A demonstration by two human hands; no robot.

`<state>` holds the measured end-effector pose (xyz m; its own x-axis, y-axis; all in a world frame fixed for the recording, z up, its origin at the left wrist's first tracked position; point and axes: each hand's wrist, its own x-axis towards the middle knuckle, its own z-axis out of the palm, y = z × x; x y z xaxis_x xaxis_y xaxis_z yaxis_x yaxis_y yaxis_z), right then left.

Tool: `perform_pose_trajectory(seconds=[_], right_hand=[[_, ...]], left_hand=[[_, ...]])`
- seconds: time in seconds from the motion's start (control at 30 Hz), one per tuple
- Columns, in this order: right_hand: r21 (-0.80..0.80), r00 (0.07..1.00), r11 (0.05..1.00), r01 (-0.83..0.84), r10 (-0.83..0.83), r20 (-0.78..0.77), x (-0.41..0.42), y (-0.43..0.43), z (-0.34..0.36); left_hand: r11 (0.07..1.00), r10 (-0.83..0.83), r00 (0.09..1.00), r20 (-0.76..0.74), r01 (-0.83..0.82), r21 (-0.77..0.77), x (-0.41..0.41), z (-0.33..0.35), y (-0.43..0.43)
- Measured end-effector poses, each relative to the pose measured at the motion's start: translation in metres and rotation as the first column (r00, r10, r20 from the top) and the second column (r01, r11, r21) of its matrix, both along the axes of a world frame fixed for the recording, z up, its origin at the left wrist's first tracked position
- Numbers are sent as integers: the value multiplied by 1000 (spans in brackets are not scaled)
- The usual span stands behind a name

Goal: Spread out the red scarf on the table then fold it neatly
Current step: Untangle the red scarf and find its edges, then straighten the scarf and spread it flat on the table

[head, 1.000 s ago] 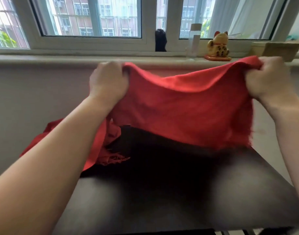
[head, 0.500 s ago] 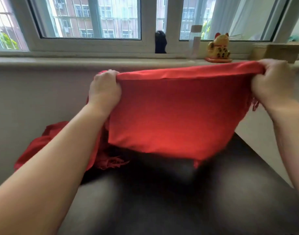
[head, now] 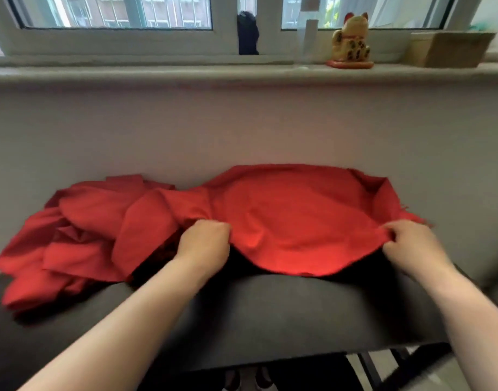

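- Half a second ago you held the scarf (head: pixel 292 221) stretched in the air; now its right half billows down onto the table (head: pixel 270 314).
- Your left hand (head: pixel 204 244) and right hand (head: pixel 411 244) are both closed, pinching its near edge.
- Judgement: spreading has begun but is not done; the left half lies bunched.
- Far edge touches the wall (head: pixel 242 131); right fringe overhangs the table end.
- Bare table lies toward you: room to pull back.
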<state>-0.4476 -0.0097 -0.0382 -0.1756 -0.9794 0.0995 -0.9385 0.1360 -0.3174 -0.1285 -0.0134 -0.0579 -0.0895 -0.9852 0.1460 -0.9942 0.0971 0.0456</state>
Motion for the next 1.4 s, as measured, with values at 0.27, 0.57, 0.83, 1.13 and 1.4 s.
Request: perform_pose_trajectory(seconds=[0.27, 0.57, 0.83, 1.13, 1.4], right_hand=[[288, 915, 958, -15, 129, -381, 16, 21, 4], [223, 962, 941, -255, 271, -43, 66, 18, -27], [183, 989, 981, 69, -42, -144, 12, 13, -19], [-24, 907, 908, -419, 419, 42, 76, 20, -24], [-175, 991, 976, -132, 130, -21, 64, 20, -17]], left_hand=[[998, -64, 989, 130, 66, -8, -32, -10, 8], [991, -137, 988, 66, 136, 14, -65, -7, 12], [976, -216, 975, -59, 217, 6, -90, -7, 15], [940, -321, 909, -265, 273, -203, -104, -1, 17], [979, -56, 977, -207, 13, -203, -41, -12, 4]])
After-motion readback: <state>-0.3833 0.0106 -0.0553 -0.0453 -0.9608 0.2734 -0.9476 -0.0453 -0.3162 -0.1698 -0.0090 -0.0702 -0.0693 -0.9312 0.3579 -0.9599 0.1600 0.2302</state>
